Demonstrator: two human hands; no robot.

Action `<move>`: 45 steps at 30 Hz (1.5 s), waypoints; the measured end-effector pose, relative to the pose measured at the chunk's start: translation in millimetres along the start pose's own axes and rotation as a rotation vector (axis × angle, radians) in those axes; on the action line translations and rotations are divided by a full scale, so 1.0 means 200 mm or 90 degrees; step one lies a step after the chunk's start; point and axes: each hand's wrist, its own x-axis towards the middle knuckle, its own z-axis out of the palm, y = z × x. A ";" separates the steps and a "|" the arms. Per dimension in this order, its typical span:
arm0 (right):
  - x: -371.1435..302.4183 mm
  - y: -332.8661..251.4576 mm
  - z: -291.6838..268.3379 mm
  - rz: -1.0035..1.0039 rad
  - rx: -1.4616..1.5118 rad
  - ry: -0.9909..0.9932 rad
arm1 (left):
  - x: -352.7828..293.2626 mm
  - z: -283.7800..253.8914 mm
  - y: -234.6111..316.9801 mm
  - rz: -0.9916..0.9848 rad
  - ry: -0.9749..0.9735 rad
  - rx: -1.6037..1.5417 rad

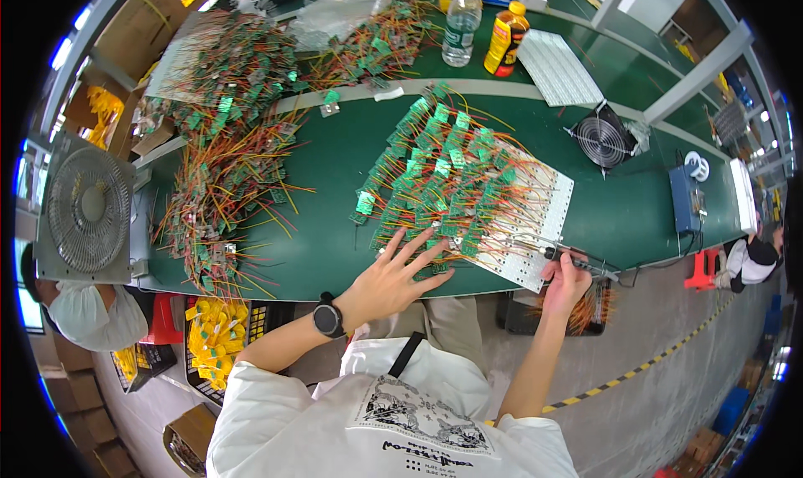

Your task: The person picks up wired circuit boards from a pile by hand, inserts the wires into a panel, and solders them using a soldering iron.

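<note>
Rows of green circuit boards (456, 156) with red and yellow wires lie over a white perforated panel (548, 206) near the front edge of the green table (335, 168); the left hand (393, 279) is spread wide over the nearest boards, fingertips on or just above them, and whether it pins one cannot be told; the right hand (567, 286) is closed round a slender corded tool, apparently a soldering iron (585, 265), by the panel's near corner; the step in hand looks like working the wire joints board by board; the next move seems to call for a steadied board and the tip brought cleanly to its joint; a blue box (684, 202) and small black fan (602, 138) stand to the right; wired boards (222, 194) heap at left.
</note>
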 end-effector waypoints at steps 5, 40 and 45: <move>0.04 0.00 0.07 0.039 0.020 0.002 | 0.01 -0.02 -0.03 -0.010 0.002 0.018; 0.62 0.12 -0.03 0.003 0.024 -0.152 | -0.63 -0.12 -0.69 -0.715 0.479 0.063; 0.61 0.11 -0.02 0.011 0.027 -0.149 | -0.64 -0.04 -0.71 -0.647 0.530 -0.185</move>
